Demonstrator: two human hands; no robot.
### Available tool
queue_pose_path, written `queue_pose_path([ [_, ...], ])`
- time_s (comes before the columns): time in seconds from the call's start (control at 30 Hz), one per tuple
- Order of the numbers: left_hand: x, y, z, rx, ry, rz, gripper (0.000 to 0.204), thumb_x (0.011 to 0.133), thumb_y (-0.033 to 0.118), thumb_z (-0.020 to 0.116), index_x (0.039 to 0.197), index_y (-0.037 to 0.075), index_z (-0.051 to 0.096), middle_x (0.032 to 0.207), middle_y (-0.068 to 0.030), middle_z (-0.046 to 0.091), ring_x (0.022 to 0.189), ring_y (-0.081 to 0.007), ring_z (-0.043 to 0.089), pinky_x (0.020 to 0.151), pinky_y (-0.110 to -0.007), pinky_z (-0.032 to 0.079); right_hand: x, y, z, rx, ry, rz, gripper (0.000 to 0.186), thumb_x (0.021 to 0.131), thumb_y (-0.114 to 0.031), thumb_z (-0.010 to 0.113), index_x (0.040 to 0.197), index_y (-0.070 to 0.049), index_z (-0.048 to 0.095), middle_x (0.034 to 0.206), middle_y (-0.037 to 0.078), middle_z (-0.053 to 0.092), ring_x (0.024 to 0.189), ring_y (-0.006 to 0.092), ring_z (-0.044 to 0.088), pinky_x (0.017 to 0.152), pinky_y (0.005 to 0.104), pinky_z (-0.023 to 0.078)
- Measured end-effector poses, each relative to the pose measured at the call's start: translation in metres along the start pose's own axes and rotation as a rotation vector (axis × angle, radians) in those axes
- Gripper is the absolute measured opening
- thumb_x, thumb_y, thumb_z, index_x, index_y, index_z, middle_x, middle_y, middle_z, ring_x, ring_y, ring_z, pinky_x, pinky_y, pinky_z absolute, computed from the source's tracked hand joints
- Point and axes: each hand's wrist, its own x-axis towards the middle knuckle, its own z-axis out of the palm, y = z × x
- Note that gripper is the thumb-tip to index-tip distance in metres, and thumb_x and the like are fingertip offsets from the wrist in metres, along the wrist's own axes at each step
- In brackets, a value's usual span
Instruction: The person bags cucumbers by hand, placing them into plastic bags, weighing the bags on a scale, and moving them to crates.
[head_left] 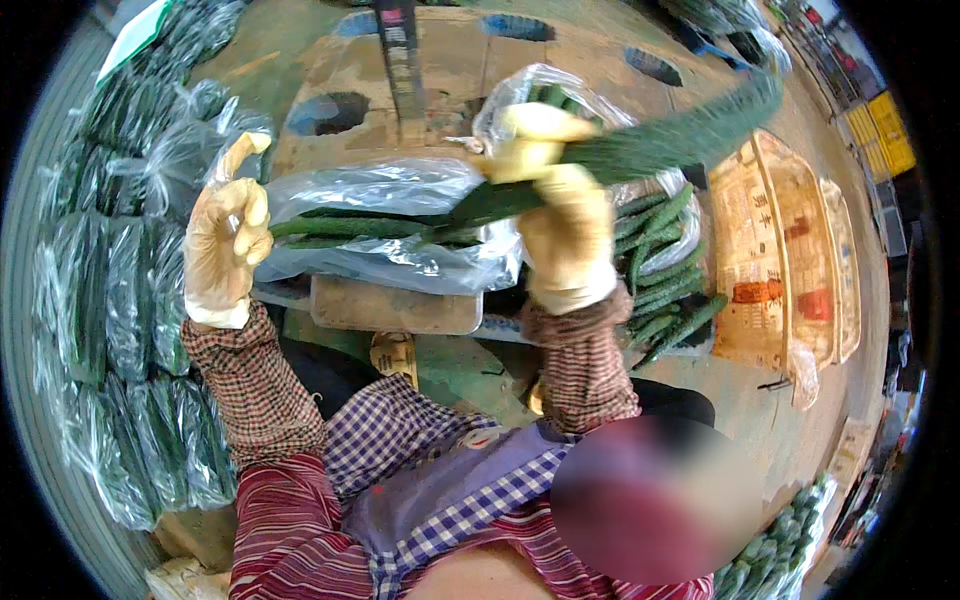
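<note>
Green-brown floor all round; stacked clear-bagged green cucumbers (pixel 88 295) to my left, scuffed orange plastic crate (pixel 752 275) to my right. In front, a long clear plastic bag (pixel 375 178) lies with slim green cucumbers (pixel 350 226) inside.

Right hand (pixel 568 215), pale yellow glove: fingers wrapped round a long dark-green cucumber (pixel 690 138), held across the bag's right end, tip pointing off far right. Motion blur; can't tell if it's just one.

Handling, my guess: firm, moderate weight, skin slick if wet, snaps if levered from one end. Grip mid-length, light squeeze.

Right forearm reaches straight ahead, checked sleeve bunched at wrist. Left hand (pixel 230 235), same kind of glove, upright by the bag's left end: fingers loosely curled, nothing in them. Contact with the film: can't tell.
</note>
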Motion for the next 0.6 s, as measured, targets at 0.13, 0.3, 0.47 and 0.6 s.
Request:
queue_pose_path([
  [0.13,-0.032,0.028,-0.011,-0.072,-0.036,0.080,0.060,0.086,0.007,0.048,0.137,0.001,0.018,0.063,-0.0009,0.039,0.041,-0.0024,0.031,0.033,-0.016,0.029,0.000,0.095,0.027,-0.543,-0.292,0.306,0.023,0.068,-0.004,0.069,0.090,-0.004,0.063,0.078,-0.002,0.061,0.073,0.0093,0.055,0.069,0.0252,0.046],
  [0.3,-0.061,0.057,-0.050,-0.430,-0.244,0.027,0.063,0.087,0.000,0.037,0.141,0.007,0.006,0.067,-0.0052,0.035,0.050,-0.0117,0.032,0.041,-0.024,0.030,0.006,0.115,-0.029,-1.806,-0.761,0.625,0.059,0.066,-0.028,0.069,0.120,-0.012,0.050,0.121,0.016,0.049,0.113,0.0344,0.045,0.092,0.0365,0.039],
  [0.47,0.005,0.090,-0.062,-0.230,-0.163,-0.043,0.058,0.091,0.007,0.038,0.139,0.000,0.007,0.064,-0.0006,0.034,0.047,-0.0076,0.029,0.038,-0.021,0.027,0.043,0.015,-0.037,-2.416,-0.453,0.575,0.094,0.058,-0.038,0.078,0.135,-0.018,0.028,0.136,0.005,0.036,0.123,0.0224,0.038,0.098,0.0356,0.036],
  [0.6,0.016,0.150,-0.017,-0.120,-0.236,-0.026,0.056,0.092,0.007,0.039,0.138,-0.004,0.008,0.060,0.0038,0.031,0.044,-0.0034,0.023,0.035,-0.018,0.022,0.076,-0.059,0.010,-2.482,-0.322,0.031,0.076,0.066,-0.028,0.073,0.132,-0.023,0.036,0.112,0.010,0.058,0.103,0.0269,0.056,0.087,0.0395,0.044],
])
